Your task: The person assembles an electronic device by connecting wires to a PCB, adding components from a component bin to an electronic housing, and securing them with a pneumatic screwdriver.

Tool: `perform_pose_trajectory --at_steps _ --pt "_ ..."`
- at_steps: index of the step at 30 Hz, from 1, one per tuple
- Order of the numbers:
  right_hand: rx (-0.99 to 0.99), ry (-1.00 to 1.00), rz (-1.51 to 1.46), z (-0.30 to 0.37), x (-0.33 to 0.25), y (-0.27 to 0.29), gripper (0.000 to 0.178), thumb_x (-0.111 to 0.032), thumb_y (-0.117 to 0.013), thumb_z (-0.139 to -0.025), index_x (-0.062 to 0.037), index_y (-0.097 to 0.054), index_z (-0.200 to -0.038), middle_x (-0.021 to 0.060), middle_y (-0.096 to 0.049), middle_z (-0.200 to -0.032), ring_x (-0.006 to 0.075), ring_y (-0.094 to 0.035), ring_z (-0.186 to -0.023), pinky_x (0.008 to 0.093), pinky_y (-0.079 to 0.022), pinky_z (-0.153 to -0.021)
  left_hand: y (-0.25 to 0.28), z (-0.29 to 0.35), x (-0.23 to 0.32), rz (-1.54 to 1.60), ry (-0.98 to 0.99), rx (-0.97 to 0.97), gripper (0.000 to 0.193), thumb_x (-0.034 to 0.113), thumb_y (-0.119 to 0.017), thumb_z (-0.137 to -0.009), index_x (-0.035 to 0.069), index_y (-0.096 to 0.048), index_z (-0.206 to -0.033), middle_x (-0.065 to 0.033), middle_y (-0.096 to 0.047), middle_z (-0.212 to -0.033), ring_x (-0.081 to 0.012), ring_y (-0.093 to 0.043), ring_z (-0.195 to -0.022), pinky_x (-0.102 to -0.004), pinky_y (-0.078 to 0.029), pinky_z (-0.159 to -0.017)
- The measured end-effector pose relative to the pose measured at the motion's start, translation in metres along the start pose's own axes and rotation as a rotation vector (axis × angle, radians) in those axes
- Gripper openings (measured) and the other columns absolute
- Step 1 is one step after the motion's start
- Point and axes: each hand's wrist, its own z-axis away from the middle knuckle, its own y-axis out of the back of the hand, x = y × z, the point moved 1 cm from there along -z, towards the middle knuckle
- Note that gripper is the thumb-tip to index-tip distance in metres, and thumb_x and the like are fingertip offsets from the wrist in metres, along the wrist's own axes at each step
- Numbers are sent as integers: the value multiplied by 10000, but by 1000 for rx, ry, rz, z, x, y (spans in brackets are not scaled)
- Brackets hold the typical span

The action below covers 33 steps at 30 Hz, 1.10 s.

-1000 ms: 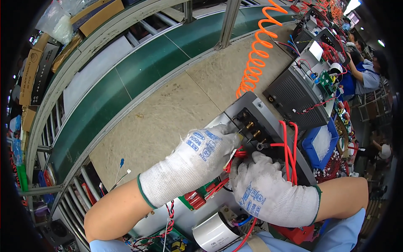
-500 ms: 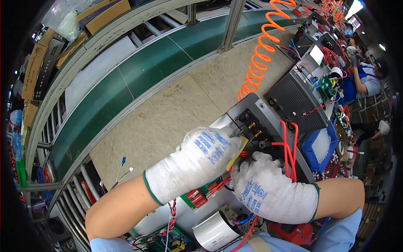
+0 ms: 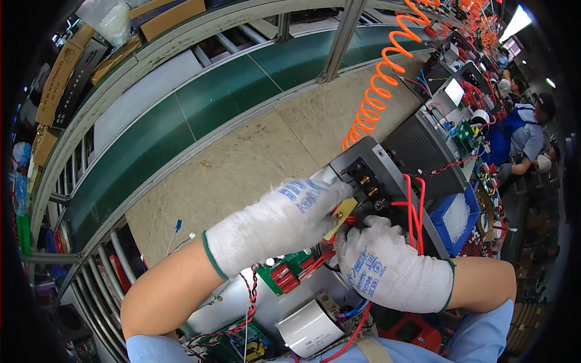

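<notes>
My left hand [image 3: 302,212], in a white knit glove, reaches across an opened metal machine housing [image 3: 266,305]. Its curled fingers hold a small yellow plate [image 3: 343,216] with a brass-coloured bolt on it, just behind the dark end panel [image 3: 381,175]. Brass terminal posts [image 3: 369,186] stick out of that panel. My right hand [image 3: 390,266], gloved alike, is closed beside the plate, close to red wires [image 3: 413,212] looped over the panel. What its fingertips grip is hidden. Below the hands sit a white cylindrical capacitor [image 3: 310,328] and a green circuit board [image 3: 290,273].
Beyond the worn bench top [image 3: 242,157] runs a green conveyor belt [image 3: 145,145]. An orange coiled hose [image 3: 378,91] hangs near the panel. At right are another grey machine [image 3: 423,142] and a blue bin [image 3: 454,221]. Two co-workers [image 3: 526,133] are farther off.
My left hand has shifted slightly right and turned, so more of the yellow plate and its bolt shows. My right hand stays almost in place. The view has shifted a little.
</notes>
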Motion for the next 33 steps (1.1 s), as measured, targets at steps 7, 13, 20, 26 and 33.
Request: perform_pose_trajectory --at_steps 7,13,20,26,33 --pt "37 -60 66 2 -3 10 253 -203 -592 -859 22 -606 -974 103 -603 -757 251 -619 -774 350 -493 -480 -13 -5 -18 -70 23 190 405 229 -668 -881 88 -594 -1253 -194 -629 -1065 -348 -630 -1016 -426 -499 -890" --pt "52 -99 31 1 -3 3 265 -207 -581 -859 23 -602 -990 100 -609 -767 244 -624 -772 356 -498 -510 -6 1 -7 -46 -63 119 466 249 -681 -860 80 -581 -1283 -202 -593 -1124 -374 -616 -1033 -439 -497 -902" --pt "125 -167 -68 8 8 25 203 -187 -602 -832 -12 -591 -934 71 -618 -785 223 -635 -683 350 -483 -649 -18 -1 -6 -243 -45 75 634 236 -759 -746 41 -528 -1304 -212 -574 -1185 -391 -596 -1100 -438 -501 -938" --pt "319 -303 -143 -11 36 25 266 -134 -610 -811 -33 -607 -1057 110 -650 -953 253 -653 -920 357 -495 -869 -26 -11 -27 -113 -97 128 722 225 -833 -681 54 -498 -1297 -203 -570 -1232 -382 -580 -1137 -429 -489 -991" --pt "22 -241 78 -22 32 25 185 -164 -609 -829 -80 -632 -991 97 -658 -917 258 -662 -857 375 -512 -810 -29 -7 -21 -297 95 71 793 379 -831 -700 68 -488 -1344 -196 -512 -1316 -375 -470 -1272 -479 -369 -1098"
